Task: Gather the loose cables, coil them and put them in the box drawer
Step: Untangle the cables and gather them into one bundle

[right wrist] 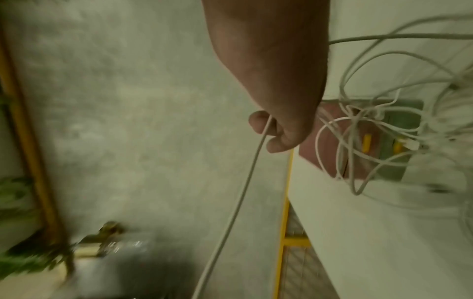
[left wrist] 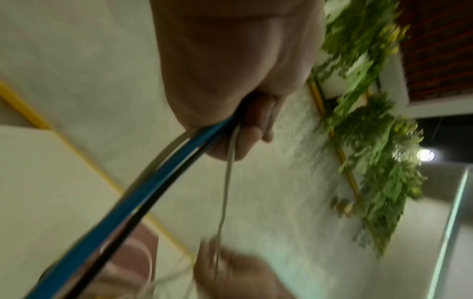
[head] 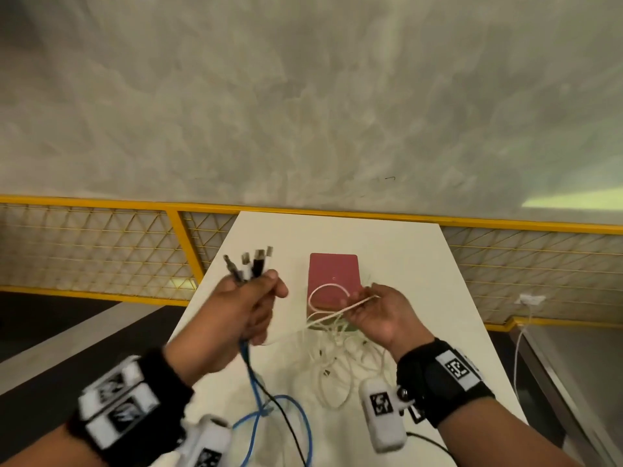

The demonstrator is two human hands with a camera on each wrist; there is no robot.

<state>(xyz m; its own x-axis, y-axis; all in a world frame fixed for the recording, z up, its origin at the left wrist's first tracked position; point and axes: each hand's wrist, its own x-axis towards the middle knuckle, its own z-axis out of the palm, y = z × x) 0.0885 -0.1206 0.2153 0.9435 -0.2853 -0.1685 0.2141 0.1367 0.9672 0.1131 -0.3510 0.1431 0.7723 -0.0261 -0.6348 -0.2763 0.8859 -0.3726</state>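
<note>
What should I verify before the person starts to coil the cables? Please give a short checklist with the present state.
1. Left hand grips the cable ends as one bundle: ok.
2. Right hand holds a white cable: ok.
3. White cables free of tangles: not ok, a heap lies on the table.
4. Blue cable gathered: not ok, it trails loose.
5. Box drawer open: cannot tell.

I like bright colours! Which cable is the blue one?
The blue cable hanging from the left hand, looping on the white table. The black cable beside it is thinner; the tangled ones are white.
</note>
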